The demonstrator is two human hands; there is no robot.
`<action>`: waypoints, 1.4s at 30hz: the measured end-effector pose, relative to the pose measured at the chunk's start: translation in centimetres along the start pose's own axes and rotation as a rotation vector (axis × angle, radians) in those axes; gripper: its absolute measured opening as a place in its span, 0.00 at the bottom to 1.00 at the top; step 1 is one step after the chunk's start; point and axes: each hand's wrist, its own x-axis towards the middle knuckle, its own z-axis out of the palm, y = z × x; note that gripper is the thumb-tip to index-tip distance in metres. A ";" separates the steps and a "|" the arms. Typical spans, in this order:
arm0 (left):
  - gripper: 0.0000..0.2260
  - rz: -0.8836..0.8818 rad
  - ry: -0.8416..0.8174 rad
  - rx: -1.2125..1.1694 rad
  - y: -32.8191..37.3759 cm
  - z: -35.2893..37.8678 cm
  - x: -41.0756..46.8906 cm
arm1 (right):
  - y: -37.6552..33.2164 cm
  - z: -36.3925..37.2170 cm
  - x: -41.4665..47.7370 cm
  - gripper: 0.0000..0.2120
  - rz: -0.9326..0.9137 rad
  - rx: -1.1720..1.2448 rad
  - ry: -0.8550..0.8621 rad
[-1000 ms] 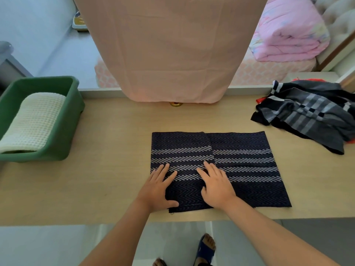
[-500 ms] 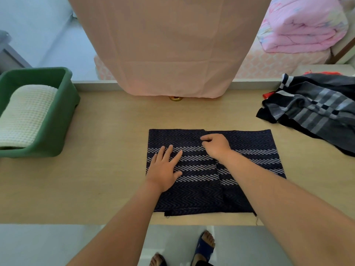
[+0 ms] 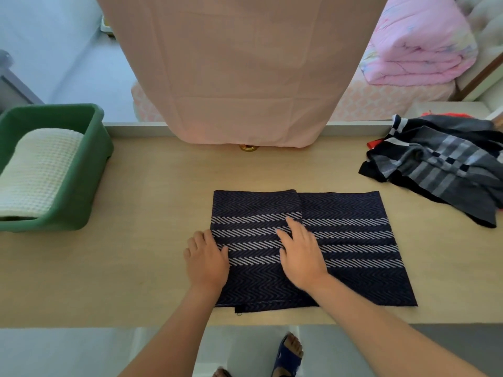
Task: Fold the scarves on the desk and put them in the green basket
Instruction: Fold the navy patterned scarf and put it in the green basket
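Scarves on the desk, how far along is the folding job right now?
Done: one white folded scarf lies in the green basket. In hand: the navy scarf lies partly folded on the desk, with the right hand flat on it and the left hand at its left edge. Left: finish and basket it, then fold the crumpled grey checked scarf at the desk's right end.
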 end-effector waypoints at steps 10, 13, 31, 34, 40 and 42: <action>0.03 -0.023 -0.034 -0.136 -5.2 -1.6 -0.7 | -6.0 0.9 -3.2 0.34 0.123 0.028 -0.325; 0.06 -0.083 -0.069 -0.530 -7.4 -3.2 -0.9 | -8.7 1.3 -3.6 0.35 0.148 -0.007 -0.347; 0.34 0.482 -0.673 -1.002 4.9 -6.3 -1.1 | -6.4 -6.3 -2.3 0.17 0.675 1.238 -0.134; 0.35 0.385 -0.745 -0.905 6.6 -4.0 -2.4 | -4.3 -4.4 -2.7 0.17 0.757 1.135 -0.093; 0.18 0.268 -0.247 -0.738 5.4 -3.1 -2.0 | -3.1 -2.0 -2.1 0.10 0.622 1.035 -0.132; 0.17 0.325 -0.124 -0.662 5.4 -3.3 -1.4 | -3.0 -2.8 -1.9 0.13 0.551 0.957 -0.067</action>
